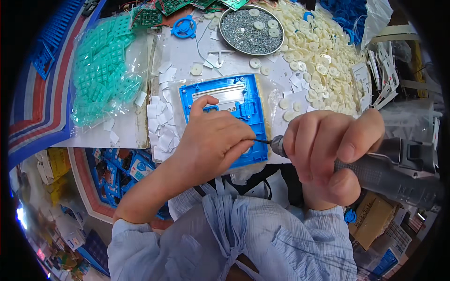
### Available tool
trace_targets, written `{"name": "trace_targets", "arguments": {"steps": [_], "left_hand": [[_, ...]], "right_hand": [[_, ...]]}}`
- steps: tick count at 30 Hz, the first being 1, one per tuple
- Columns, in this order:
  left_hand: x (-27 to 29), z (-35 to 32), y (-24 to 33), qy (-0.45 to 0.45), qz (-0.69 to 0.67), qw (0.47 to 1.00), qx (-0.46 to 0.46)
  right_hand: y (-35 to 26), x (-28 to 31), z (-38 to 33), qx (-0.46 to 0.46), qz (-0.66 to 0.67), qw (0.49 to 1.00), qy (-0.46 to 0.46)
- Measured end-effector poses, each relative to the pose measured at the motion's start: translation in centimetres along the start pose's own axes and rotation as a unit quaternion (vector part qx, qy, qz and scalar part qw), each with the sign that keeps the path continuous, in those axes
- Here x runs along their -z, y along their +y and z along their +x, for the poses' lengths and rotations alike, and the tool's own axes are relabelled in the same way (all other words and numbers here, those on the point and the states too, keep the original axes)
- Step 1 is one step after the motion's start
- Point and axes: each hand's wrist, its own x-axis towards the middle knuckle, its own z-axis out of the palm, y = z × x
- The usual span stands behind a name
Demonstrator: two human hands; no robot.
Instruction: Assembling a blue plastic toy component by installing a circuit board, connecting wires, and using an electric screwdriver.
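Observation:
An electric screwdriver [375, 173] with a grey-black body lies in my right hand [328, 150], fingers wrapped round it. Its thin bit [263, 141] points left, and the tip meets the fingertips of my left hand [213, 136]. The thumb and fingers there are pinched together; anything between them is hidden. Under the left hand, a blue plastic casing [258, 114] lies open side up on a padded, plastic-wrapped block [263, 100]. A silvery strip [225, 93] and small posts show inside the casing. My left hand hides much of its middle.
A round metal dish [229, 46] of small screws stands at the back, beside a pile of cream discs [323, 56]. Left are a bag of teal keypads [103, 65] and white paper squares [161, 122]. Blue casings [115, 175] fill a bin below left. Green circuit boards [176, 5] lie behind.

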Motion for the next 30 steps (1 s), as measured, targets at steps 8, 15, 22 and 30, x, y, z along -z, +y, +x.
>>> {"name": "trace_targets", "arguments": {"steps": [8, 15, 22, 30], "left_hand": [[-0.1, -0.7, -0.6, 0.017, 0.020, 0.999, -0.023], [0.2, -2.1, -0.8, 0.000, 0.130, 0.991, -0.023], [-0.6, -2.5, -1.3, -0.032, 0.171, 0.983, -0.062], [-1.6, -2.8, -1.1, 0.016, 0.169, 0.984, -0.060]], "right_hand": [[0.2, -0.9, 0.1, -0.014, -0.017, 1.000, -0.004], [3.3, -0.5, -0.8, -0.035, -0.075, 0.996, 0.038], [4.8, -0.1, -0.9, -0.045, -0.108, 0.993, -0.014], [6.5, -0.4, -0.5, 0.027, -0.186, 0.977, -0.104]]}}
